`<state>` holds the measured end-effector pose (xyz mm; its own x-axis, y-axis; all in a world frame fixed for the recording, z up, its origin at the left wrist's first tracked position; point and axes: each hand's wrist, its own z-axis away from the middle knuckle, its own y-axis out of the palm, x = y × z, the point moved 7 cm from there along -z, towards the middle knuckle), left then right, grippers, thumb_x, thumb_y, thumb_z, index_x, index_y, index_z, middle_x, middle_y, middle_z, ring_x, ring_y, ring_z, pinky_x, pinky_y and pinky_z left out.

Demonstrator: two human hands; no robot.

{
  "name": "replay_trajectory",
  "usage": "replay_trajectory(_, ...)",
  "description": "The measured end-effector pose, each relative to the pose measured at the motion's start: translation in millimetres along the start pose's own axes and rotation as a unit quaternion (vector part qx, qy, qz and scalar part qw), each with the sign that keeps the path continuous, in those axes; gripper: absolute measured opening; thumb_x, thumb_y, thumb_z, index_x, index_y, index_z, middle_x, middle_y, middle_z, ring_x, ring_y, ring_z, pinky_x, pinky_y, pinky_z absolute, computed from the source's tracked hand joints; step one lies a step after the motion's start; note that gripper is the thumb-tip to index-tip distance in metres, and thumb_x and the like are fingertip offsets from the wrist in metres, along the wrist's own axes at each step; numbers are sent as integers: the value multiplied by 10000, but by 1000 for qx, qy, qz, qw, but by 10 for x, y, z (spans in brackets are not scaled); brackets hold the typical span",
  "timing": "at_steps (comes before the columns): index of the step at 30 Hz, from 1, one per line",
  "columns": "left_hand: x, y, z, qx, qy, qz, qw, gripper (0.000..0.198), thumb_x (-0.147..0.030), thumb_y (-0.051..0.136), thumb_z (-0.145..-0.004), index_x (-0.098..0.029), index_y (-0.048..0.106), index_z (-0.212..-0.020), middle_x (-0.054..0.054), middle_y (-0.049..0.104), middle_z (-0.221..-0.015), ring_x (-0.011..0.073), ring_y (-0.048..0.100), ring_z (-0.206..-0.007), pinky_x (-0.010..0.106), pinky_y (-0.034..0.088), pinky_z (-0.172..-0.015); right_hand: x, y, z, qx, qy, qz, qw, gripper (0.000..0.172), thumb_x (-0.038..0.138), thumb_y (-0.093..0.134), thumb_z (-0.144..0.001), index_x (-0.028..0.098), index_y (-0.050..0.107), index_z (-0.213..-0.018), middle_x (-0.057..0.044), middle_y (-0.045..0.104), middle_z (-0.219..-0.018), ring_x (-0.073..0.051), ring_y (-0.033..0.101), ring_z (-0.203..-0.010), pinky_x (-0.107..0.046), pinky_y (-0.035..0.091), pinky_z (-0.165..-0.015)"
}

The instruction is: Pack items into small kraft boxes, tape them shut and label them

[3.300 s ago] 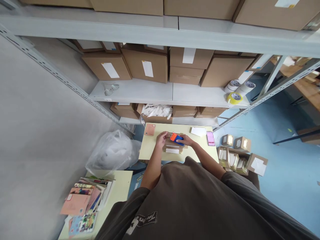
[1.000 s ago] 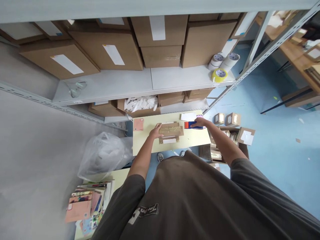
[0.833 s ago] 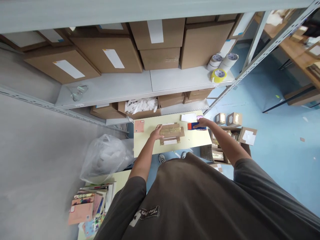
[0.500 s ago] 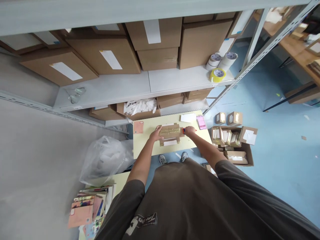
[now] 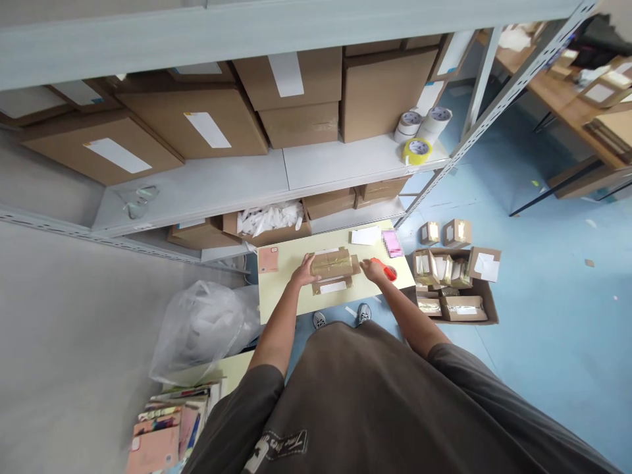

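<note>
A small cardboard box (image 5: 332, 262) with brown tape across it lies on the pale yellow table (image 5: 284, 299). My left hand (image 5: 303, 270) grips its left end, thumb and fingers around the side. At the other end a cardboard flap (image 5: 355, 264) sticks out. Close beside that flap is my right hand (image 5: 371, 270), fingers drawn together; what they pinch, if anything, is too small to make out. A red tape dispenser (image 5: 390, 272) shows just right of this hand, partly covered by it. A flat cardboard piece with a white label (image 5: 333, 286) lies along the box's near side.
White paper (image 5: 366, 236), a pink pad (image 5: 392, 243) and a pink booklet (image 5: 268, 259) lie on the table. Shelving with cartons (image 5: 192, 122) and tape rolls (image 5: 417, 151) rises behind. An open carton of small boxes (image 5: 491, 306) stands right; a plastic bag (image 5: 197, 329) sits left.
My right hand has shifted slightly down, and the red tape dispenser now shows to its right instead of at its fingers. My left hand stays on the box. The view has shifted slightly.
</note>
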<state>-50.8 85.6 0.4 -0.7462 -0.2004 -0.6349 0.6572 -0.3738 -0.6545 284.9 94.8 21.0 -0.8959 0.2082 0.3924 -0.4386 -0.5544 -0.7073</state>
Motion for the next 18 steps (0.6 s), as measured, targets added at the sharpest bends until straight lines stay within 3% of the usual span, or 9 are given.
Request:
replay_trajectory(2,-36,15,33,-28,-14,19,999,890,-566,758,-903,-272,410,-1667,121,188,-1815,333,374,-1605,390,375,-1258,297,39,-30,-16,-37,-64,997,574,585,334,-1115,239,580,-1501,-144,712,-1410,-268,658,-1320,-326,512,-1030)
replay_trajectory(4,-81,51,67,-66,-32,39,997,715,-533,628,-997,-277,448,-1640,106,209,-1812,302,383,-1603,381,380,-1253,521,135,-63,-14,-33,-108,993,559,530,339,-1122,215,534,-1541,-149,706,-1414,-268,669,-1297,-325,524,-1027)
replay_trajectory(8,-57,142,164,-160,-134,86,974,854,-531,697,-955,-231,348,-1675,182,323,-1761,326,384,-1600,404,407,-1224,697,297,-114,-20,40,-90,995,511,370,402,-1105,182,454,-1578,-194,718,-1348,-309,713,-1205,-386,543,-1006)
replay_trajectory(10,12,211,210,-163,-205,116,958,868,-566,744,-918,-204,406,-1631,212,521,-1632,356,508,-1514,423,455,-1167,709,305,-138,-27,60,-88,994,488,327,406,-1098,193,454,-1565,-190,718,-1334,-306,713,-1210,-389,544,-1007)
replay_trajectory(12,60,239,223,-144,-243,138,949,755,-582,770,-898,-199,546,-1509,190,692,-1445,359,648,-1363,415,502,-1092,707,285,-170,-23,66,-95,993,455,301,441,-1082,181,496,-1517,-195,717,-1327,-306,707,-1231,-372,544,-1006)
replay_trajectory(15,82,104,174,-143,-231,156,950,634,-564,796,-882,-203,645,-1380,157,763,-1321,343,714,-1254,399,527,-1038,728,214,-228,-16,58,-102,993,420,283,517,-1042,162,553,-1443,-203,715,-1337,-316,700,-1250,-351,547,-997)
replay_trajectory(18,46,-143,50,-167,-182,176,953,703,-541,796,-887,-226,587,-1480,138,738,-1381,319,695,-1286,399,516,-1075,834,85,-298,-42,20,-119,992,420,307,498,-1043,204,552,-1446,-157,732,-1334,-296,703,-1239,-340,547,-1001)
